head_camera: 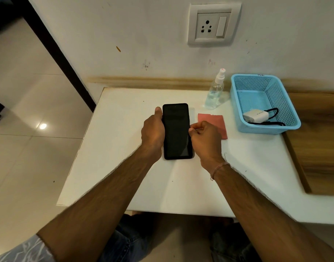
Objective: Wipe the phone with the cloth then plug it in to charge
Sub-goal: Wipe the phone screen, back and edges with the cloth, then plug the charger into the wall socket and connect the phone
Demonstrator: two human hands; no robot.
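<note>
Right now the left hand (152,129) grips the phone (177,133) along its left edge, thumb lying up the side near the top corner, fingers hidden underneath. The right hand (206,137) is curled at the phone's right edge, thumb and forefinger pressed together right against it; cannot tell whether it actually holds the phone. Phone is screen up, dark, long axis pointing at the wall, about mid-table (124,148), and whether it is flat on the surface or slightly lifted is unclear. The cloth (217,120), pinkish and flat, lies just right of the phone, partly under the right hand. A spray bottle (215,91) stands upright near the back edge. A blue basket (260,129) sits at the back right corner, holding a white charger (256,115) and black cable (272,111). A wall socket (213,25) is above the bottle.
</note>
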